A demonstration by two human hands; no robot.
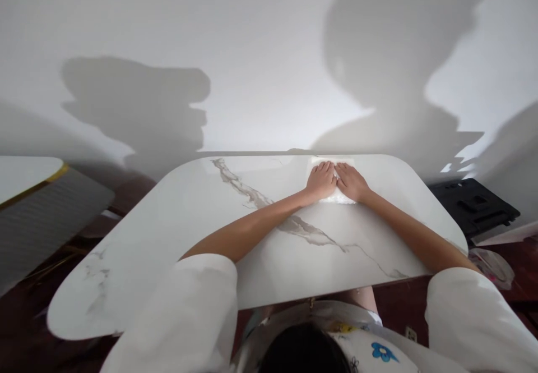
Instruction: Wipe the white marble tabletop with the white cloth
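My left hand (321,180) lies flat, palm down, on a thin white sheet (338,197) at the far side of the table. Beside it my right hand (352,182) rests flat on the same sheet, its fingers pointing inward to the left. The two hands touch or nearly touch at the thumbs. Crinkled and shiny along its front edge, the sheet could be bubble wrap or a cloth; I cannot tell which. Most of its middle is hidden under my hands.
The white marbled table (189,210) has rounded corners and meets a pale wall (260,81) with shadows on it. A black case (474,207) stands on the right, with a clear plastic bag (492,267) near it. Another white tabletop (25,174) is at left.
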